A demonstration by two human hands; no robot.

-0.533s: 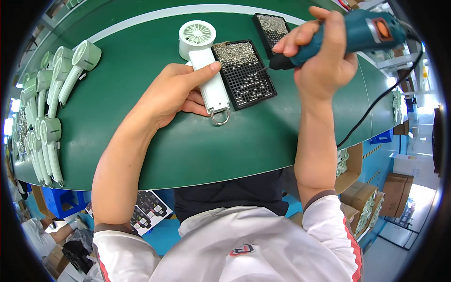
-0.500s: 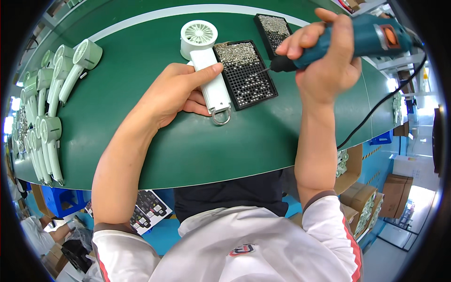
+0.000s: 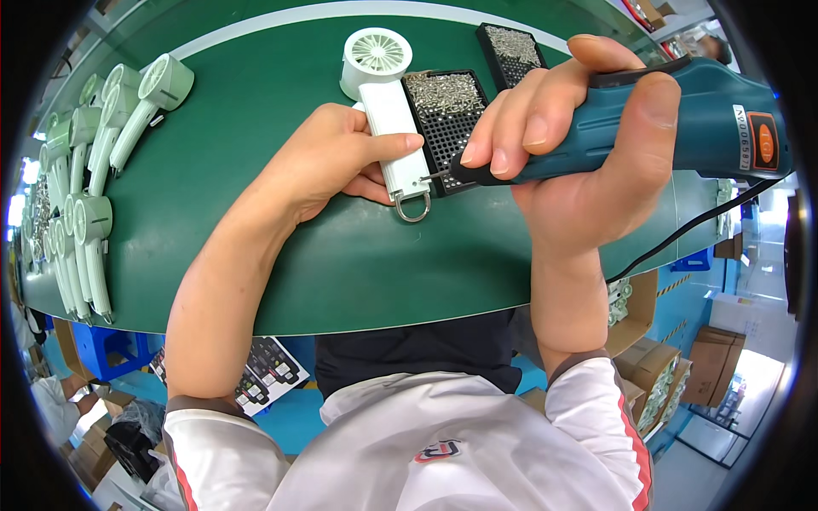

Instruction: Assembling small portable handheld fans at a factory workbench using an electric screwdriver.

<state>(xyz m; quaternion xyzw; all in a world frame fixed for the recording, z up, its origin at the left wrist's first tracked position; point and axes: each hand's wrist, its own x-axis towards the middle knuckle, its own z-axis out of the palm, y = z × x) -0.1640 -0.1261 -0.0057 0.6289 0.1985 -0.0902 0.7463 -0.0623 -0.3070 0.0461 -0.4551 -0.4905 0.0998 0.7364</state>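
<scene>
A pale green handheld fan [image 3: 393, 119] lies on the green table, its round head at the far end and a metal loop at the near end of its handle. My left hand [image 3: 341, 157] grips the handle, thumb on top and fingers underneath. My right hand [image 3: 588, 162] is closed round a teal electric screwdriver [image 3: 699, 119], held almost level. The bit's tip is at the handle's near end, by a small screw hole above the loop. Just right of the fan, partly covered by my right hand, lies a black screw tray [image 3: 445, 106] with small silver screws.
A second black screw tray [image 3: 511, 53] lies farther back. Several pale green fans [image 3: 111, 128] are crowded along the table's left side. The screwdriver's black cable [image 3: 682, 243] runs down over the right side. Cardboard boxes [image 3: 652, 375] stand below the table at right.
My right hand has brought the screwdriver left and nearer, from above the screw tray to the fan handle's near end. The fan, in my left hand, has shifted slightly right.
</scene>
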